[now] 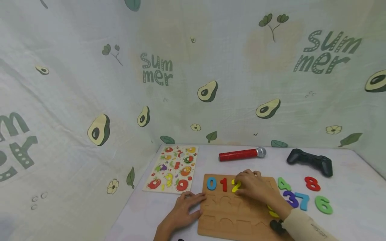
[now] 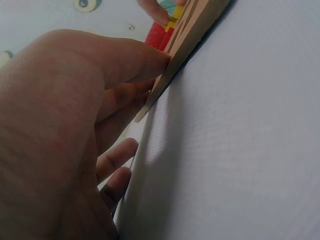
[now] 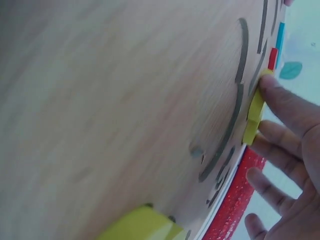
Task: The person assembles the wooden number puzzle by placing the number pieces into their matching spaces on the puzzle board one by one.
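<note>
A wooden number board [image 1: 218,209] lies on the white table, with a blue 0 [image 1: 211,183] and a red 1 [image 1: 223,184] in its top row. My right hand [image 1: 253,185] pinches a yellow number 2 [image 3: 255,107] beside the red 1, thumb on one end and fingertips on the other. Whether the piece sits fully in its slot I cannot tell. Against the board's left edge rests my left hand [image 1: 184,211], its thumb and fingers touching the side. Another yellow piece [image 1: 273,213] is partly hidden under my right forearm.
Right of the board lie a green 4 [image 1: 283,183], purple 3 [image 1: 291,199], blue 7 [image 1: 303,201], red 8 [image 1: 312,183] and green 6 [image 1: 324,205]. Behind are a red microphone [image 1: 239,155] and a black game controller [image 1: 310,162]. A fruit puzzle [image 1: 173,169] lies back left.
</note>
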Demonstrator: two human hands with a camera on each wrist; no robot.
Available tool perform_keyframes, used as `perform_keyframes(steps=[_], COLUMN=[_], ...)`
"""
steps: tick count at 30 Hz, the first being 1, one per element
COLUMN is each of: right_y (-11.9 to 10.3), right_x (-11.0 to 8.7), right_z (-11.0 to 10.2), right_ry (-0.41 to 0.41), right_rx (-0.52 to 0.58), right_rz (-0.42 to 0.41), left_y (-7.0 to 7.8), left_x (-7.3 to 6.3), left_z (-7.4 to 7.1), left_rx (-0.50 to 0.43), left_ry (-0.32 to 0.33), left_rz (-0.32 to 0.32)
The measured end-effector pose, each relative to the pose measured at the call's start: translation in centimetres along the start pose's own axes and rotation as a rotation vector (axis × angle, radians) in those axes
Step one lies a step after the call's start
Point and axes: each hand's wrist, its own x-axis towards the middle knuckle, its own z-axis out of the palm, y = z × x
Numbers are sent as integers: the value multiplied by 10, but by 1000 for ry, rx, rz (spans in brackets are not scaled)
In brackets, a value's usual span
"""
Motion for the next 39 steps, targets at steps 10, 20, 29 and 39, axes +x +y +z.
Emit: perform_keyframes(steps=[10, 20, 29, 39], right_y=[-1, 3, 27, 53], right_x=[-2, -27, -62, -100], right_z=[-3, -39, -52, -55], right_ry=[-3, 97, 98, 156], right_rx=[-32, -39, -39, -38], right_rz=[-6, -62, 46, 84], left_y=[-1, -3, -5, -6], left_x=[0, 1, -2, -2], left_z=[0, 0, 2, 2], left_rx=[-19, 1, 1, 13], left_ry=[4, 33, 33, 54], left_rz=[10, 36, 42, 67])
